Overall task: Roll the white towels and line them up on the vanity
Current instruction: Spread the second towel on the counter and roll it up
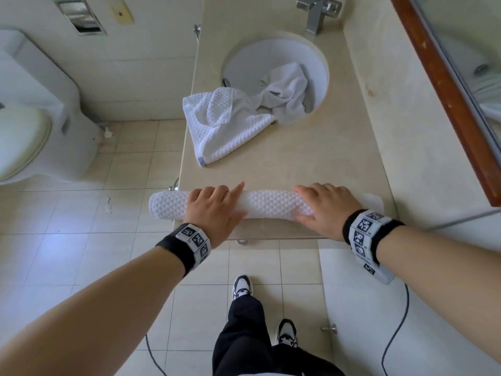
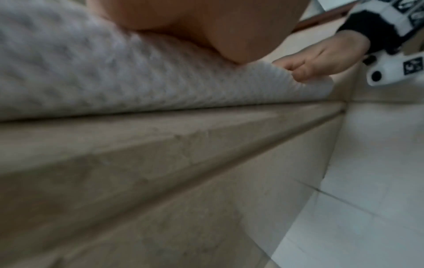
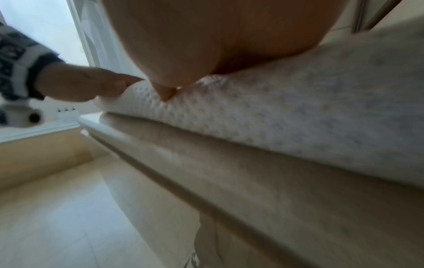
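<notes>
A rolled white waffle towel lies along the front edge of the beige vanity. Its left end sticks out past the counter's left side. My left hand rests flat on the roll's left part with the index finger stretched out. My right hand presses on its right part, thumb on the near side. The left wrist view shows the roll under my palm. In the right wrist view my thumb dents the roll. A crumpled waffle towel and a smoother white towel lie farther back.
The smoother towel hangs into the round sink, below the faucet. A wood-framed mirror runs along the right. A toilet stands on the tiled floor at left. Bare counter lies between the roll and the crumpled towels.
</notes>
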Tool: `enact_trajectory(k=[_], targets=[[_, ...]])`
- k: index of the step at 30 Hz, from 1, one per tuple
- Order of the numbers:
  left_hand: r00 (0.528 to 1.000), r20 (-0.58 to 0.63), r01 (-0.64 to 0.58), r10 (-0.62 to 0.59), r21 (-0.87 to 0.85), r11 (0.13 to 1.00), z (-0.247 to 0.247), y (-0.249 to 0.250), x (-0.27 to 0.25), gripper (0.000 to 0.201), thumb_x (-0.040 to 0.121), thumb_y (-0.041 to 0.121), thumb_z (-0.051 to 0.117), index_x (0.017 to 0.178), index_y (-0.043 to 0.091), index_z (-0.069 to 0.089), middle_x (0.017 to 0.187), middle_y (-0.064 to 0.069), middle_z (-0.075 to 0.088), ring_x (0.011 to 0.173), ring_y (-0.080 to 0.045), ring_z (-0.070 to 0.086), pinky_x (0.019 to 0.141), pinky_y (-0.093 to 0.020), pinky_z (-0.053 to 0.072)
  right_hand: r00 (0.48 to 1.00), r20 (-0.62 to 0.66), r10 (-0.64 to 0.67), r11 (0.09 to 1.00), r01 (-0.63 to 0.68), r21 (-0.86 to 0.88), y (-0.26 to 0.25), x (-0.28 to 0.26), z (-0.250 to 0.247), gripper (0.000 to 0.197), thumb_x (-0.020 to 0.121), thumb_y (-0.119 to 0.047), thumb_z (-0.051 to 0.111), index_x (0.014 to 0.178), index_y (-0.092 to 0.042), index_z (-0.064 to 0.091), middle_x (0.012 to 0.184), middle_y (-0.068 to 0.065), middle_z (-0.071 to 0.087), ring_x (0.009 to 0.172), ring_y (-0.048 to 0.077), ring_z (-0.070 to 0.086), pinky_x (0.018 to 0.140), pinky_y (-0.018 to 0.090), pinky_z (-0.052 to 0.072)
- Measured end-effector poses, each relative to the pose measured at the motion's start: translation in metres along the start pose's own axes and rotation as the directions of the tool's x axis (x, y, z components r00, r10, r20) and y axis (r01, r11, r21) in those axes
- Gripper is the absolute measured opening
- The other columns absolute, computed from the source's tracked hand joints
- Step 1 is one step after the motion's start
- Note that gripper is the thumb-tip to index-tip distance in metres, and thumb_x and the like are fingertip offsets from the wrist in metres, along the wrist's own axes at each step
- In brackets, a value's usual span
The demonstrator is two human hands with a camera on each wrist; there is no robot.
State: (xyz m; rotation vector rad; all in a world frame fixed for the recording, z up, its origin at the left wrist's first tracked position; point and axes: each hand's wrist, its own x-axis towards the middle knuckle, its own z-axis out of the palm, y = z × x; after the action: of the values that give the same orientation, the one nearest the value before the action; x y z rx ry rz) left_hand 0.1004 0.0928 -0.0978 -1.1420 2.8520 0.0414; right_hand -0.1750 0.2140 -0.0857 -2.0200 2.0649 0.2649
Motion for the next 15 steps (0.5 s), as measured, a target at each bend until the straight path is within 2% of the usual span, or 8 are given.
enact_trajectory(k=[2, 6, 10, 15], targets=[[0.998, 0.052, -0.024, 0.022, 0.034, 0.999, 0.001, -0.006, 0.005, 0.084, 0.083, 0.077, 0.039, 0.154, 0.037, 0.019, 0.119, 0.009, 0.056, 0.107, -0.023, 0.057, 0.095, -0.044, 0.042, 1.000, 0.026, -0.001, 0.999, 0.002, -0.035, 0.003, -0.002, 0.004, 0.080, 0.081, -0.071, 0.043, 0.146, -0.030, 0.020, 0.132, 0.001, 0.050, 0.114, 0.025, 0.052, 0.092, 0.042, 0.047], [0.982, 0.190, -0.027, 0.021, 0.028, 0.999, -0.004, -0.020, 0.025, 0.096, 0.076, 0.082, 0.046, 0.153, 0.042, 0.006, 0.117, 0.007, 0.057, 0.106, -0.023, 0.058, 0.092, -0.042, 0.044, 0.990, 0.105, 0.092, 0.989, -0.103, 0.104, 0.015, 0.012, -0.003, 0.094, 0.074, -0.074, 0.056, 0.148, -0.031, 0.016, 0.139, 0.003, 0.044, 0.123, 0.026, 0.046, 0.098, 0.045, 0.046], [0.962, 0.272, -0.007, 0.003, 0.012, 1.000, -0.007, -0.028, 0.034, 0.105, 0.069, 0.089, 0.047, 0.152, 0.044, 0.001, 0.122, 0.003, 0.052, 0.112, -0.022, 0.053, 0.094, -0.043, 0.045, 0.979, 0.170, 0.109, 0.978, -0.137, 0.158, 0.022, 0.016, -0.006, 0.104, 0.067, -0.084, 0.059, 0.148, -0.032, 0.018, 0.141, 0.003, 0.046, 0.125, 0.025, 0.047, 0.103, 0.044, 0.043], [0.962, 0.274, -0.005, -0.001, 0.023, 1.000, -0.007, -0.039, 0.027, 0.104, 0.070, 0.091, 0.041, 0.153, 0.043, 0.000, 0.125, 0.001, 0.053, 0.115, -0.025, 0.052, 0.095, -0.046, 0.044, 0.982, 0.170, 0.079, 0.977, -0.110, 0.181, 0.014, 0.023, -0.006, 0.099, 0.062, -0.089, 0.056, 0.140, -0.033, 0.029, 0.130, -0.001, 0.054, 0.113, 0.021, 0.053, 0.097, 0.039, 0.045]])
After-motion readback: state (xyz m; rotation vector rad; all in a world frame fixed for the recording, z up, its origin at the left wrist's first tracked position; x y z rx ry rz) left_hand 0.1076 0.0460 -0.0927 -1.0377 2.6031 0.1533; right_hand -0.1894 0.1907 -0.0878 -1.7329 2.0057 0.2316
